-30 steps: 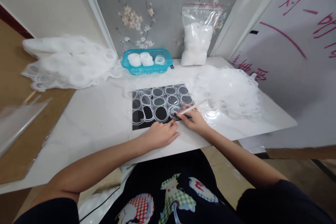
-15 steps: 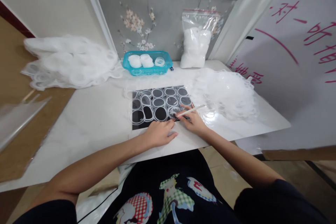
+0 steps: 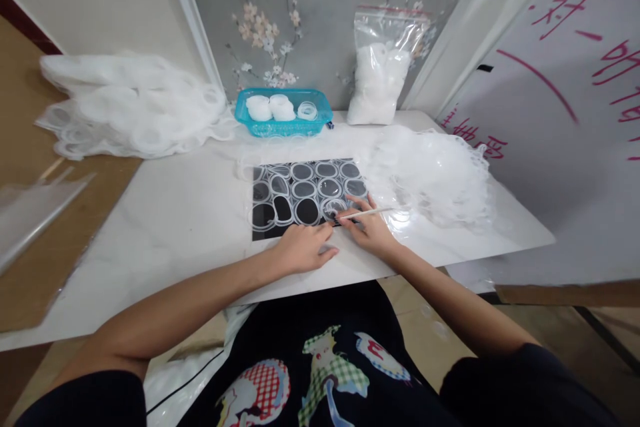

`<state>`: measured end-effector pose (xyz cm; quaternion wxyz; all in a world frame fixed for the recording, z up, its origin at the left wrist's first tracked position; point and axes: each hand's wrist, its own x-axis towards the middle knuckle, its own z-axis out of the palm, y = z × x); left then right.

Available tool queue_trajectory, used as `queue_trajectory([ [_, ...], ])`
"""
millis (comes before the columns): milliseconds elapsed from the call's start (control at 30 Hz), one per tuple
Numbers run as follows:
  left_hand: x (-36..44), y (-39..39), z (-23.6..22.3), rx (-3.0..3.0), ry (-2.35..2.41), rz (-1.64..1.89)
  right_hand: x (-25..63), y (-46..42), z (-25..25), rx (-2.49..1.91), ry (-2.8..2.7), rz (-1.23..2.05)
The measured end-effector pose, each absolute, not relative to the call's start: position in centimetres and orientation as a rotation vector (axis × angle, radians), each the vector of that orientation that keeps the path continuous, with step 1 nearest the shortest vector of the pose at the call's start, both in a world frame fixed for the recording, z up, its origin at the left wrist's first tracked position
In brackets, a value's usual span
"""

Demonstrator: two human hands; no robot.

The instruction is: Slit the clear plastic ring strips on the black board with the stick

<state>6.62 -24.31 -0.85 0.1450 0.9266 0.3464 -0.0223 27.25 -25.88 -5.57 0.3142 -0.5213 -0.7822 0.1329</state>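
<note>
On the bench [image 3: 190,220], in front of me, the ringed film [image 3: 317,188] lay over a black mat [image 3: 263,235], its clear circles standing in rows. My right grip [image 3: 369,230] was closed on a white stick [image 3: 375,211], pinched near its lower end, with the tip at a near-row ring and my other fingers spread over the film. My left grip [image 3: 303,247] rested palm down at the mat's near edge, loosely open, thumb apart; whether its fingertips pressed the film, I could not tell. Right of the mat spread a white heap [image 3: 430,173]. Beyond it stood a blue tub [image 3: 245,121] with white rings inside, then an upright zip bag [image 3: 375,80] of white pieces. Another pile [image 3: 135,107] sat at far left.
</note>
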Motion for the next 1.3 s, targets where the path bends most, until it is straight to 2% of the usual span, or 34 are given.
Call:
queue_trajectory([
  [400, 6.6, -24.2, -0.9, 2.651, 0.986, -0.061, 27.4, -25.8, -5.5, -1.389, -2.022, 0.394],
  [667, 6.5, -23.8, -0.7, 2.587, 1.000, -0.047, 27.1, -24.7, -4.2, -1.354, -2.246, 0.079],
  [867, 6.5, -23.7, -0.1, 2.665, 0.978, -0.085, 31.9, -19.6, -0.6, -1.629, -1.629, -0.298],
  [933, 7.0, -23.8, -0.1, 2.740, 0.963, -0.105, 33.1, -20.5, -0.9, -1.619, -1.635, -0.248],
  [1067, 9.0, -24.0, -0.8, 2.927, 0.803, -0.079, 33.1, -25.0, -4.0, -1.503, -1.857, 0.138],
  [1167, 10.5, -24.0, -1.4, 3.001, 0.714, -0.065, 32.5, -26.9, -5.7, -1.477, -1.779, 0.387],
  [1300, 11.5, -23.8, -1.7, 3.014, 0.712, -0.050, 32.3, -27.0, -5.9, -1.498, -1.704, 0.541],
])
